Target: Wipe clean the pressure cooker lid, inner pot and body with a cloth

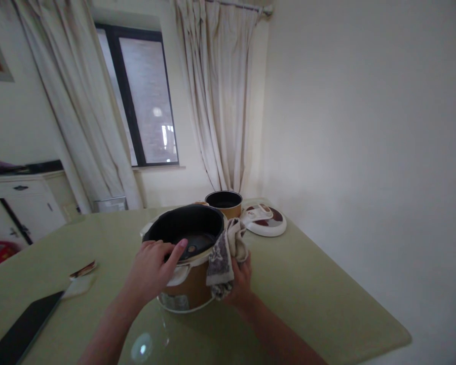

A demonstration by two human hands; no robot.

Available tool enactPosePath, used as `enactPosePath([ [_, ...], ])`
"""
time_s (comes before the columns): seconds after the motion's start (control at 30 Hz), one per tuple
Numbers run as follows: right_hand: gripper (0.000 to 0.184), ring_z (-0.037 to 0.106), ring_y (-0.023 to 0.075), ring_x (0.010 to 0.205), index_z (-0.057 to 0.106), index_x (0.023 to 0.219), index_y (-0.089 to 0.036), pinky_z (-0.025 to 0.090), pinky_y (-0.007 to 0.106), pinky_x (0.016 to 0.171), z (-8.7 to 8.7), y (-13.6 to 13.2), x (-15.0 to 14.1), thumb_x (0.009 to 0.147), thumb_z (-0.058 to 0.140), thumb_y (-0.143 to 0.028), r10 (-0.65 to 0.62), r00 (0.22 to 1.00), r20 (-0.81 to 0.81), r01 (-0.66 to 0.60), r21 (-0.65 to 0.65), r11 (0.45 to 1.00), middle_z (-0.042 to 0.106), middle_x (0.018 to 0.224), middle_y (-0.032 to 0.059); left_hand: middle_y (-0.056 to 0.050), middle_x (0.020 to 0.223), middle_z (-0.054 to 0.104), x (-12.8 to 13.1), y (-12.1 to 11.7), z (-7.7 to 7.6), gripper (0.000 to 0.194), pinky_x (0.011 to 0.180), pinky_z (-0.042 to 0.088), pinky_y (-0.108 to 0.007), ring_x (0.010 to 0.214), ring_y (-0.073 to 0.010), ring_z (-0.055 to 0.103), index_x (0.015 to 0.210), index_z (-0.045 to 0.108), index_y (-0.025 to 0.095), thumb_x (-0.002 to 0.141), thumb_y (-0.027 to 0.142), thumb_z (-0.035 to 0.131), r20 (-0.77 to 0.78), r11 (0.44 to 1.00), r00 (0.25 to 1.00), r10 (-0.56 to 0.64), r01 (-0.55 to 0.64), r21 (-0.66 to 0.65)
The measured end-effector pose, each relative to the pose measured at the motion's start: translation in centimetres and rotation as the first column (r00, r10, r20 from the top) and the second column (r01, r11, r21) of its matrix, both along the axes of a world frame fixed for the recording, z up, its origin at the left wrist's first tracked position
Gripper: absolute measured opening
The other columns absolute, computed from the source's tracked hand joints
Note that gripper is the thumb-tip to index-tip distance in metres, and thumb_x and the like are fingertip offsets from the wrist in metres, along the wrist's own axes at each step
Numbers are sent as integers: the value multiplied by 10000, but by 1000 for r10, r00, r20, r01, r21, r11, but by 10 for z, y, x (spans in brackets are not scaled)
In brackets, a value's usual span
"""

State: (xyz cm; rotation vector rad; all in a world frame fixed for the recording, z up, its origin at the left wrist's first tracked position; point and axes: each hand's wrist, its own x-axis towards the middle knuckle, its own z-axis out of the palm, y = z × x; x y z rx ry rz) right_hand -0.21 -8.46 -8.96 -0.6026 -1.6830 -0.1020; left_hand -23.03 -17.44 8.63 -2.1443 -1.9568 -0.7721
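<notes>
A round brown and white cooker body (pixel 186 289) with a dark inside stands tilted on the pale green table (pixel 307 299). My left hand (pixel 152 268) grips its near rim, fingers curled over the edge. My right hand (pixel 240 284) presses a patterned white and grey cloth (pixel 224 256) against the cooker's right side. The cloth hangs over the rim.
Behind the cooker sit a dark inner pot (pixel 224 203) and a white and maroon lid (pixel 266 220). A dark tablet (pixel 23 332) and a small flat object (pixel 81 274) lie at the table's left. A white cabinet (pixel 19 208) stands left, a curtained window (pixel 144 96) behind.
</notes>
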Motion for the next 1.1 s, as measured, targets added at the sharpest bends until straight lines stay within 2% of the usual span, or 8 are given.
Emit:
enactPosePath([
  [0.2, 497, 629, 386, 1331, 705, 1329, -253, 507, 631, 1148, 40, 56, -17, 843, 680, -359, -88, 968, -233, 34, -225, 974, 715, 1325, 136, -151, 768, 784, 56, 11, -3, 746, 864, 433, -451, 804, -310, 737, 740, 805, 209, 1101, 586, 271, -77, 953, 951, 301, -296, 68],
  [0.3, 461, 614, 364, 1347, 699, 1319, -260, 496, 618, 1173, 31, 58, -23, 862, 653, -304, -115, 959, -257, 42, -275, 960, 701, 1341, 123, -137, 794, 793, 67, 15, 0, 763, 903, 417, -486, 838, -326, 751, 801, 797, 208, 1111, 599, 220, -68, 935, 933, 353, -350, 59],
  [0.47, 647, 635, 420, 1328, 618, 1445, -246, 557, 642, 1096, -24, 26, -14, 804, 684, -305, -74, 996, -45, 62, -218, 974, 669, 1419, 144, -75, 1041, 791, 43, 12, 8, 578, 867, 422, -413, 1054, -297, 721, 1008, 770, 254, 1097, 604, 319, -1, 999, 999, 37, -37, 30],
  [0.53, 625, 667, 413, 1271, 635, 1404, -262, 588, 621, 1051, -30, 18, -11, 782, 688, -288, -62, 998, 5, 62, -233, 971, 687, 1376, 132, -74, 1048, 777, 28, 11, 8, 538, 832, 434, -375, 1042, -280, 714, 1031, 760, 249, 1065, 645, 398, -15, 995, 995, -102, 102, 11],
  [0.77, 600, 610, 392, 1295, 587, 1409, -251, 520, 619, 1102, 59, 28, -20, 852, 688, -448, 39, 997, -62, -46, -118, 992, 659, 1315, 156, -82, 862, 779, 19, 14, -8, 638, 726, 396, -384, 830, -268, 723, 776, 710, 237, 1111, 535, 256, -88, 999, 996, 32, -30, 28],
  [0.87, 509, 640, 362, 1161, 628, 1279, -257, 578, 541, 961, 74, 32, -17, 845, 650, -521, 125, 992, -1, -125, -53, 991, 671, 1175, 120, -85, 853, 788, 27, 15, -9, 624, 737, 412, -390, 826, -270, 730, 773, 716, 237, 1110, 503, 262, -106, 997, 992, 70, -64, 52],
  [1.0, 378, 667, 288, 996, 615, 1226, -267, 588, 471, 887, 35, 26, -11, 878, 621, -414, 62, 987, -145, -82, -137, 987, 674, 1083, 69, -102, 814, 782, 47, 19, -11, 614, 735, 427, -394, 783, -275, 732, 745, 708, 229, 1107, 474, 277, -140, 984, 979, 150, -135, 113],
  [1.1, 464, 688, 334, 1101, 640, 1301, -268, 588, 522, 970, -4, 11, -5, 845, 653, -355, 23, 996, -81, -45, -282, 958, 706, 1175, 97, -134, 799, 782, 72, 27, -12, 633, 728, 434, -406, 777, -306, 746, 732, 718, 210, 1107, 479, 284, -153, 966, 959, 237, -216, 142],
])
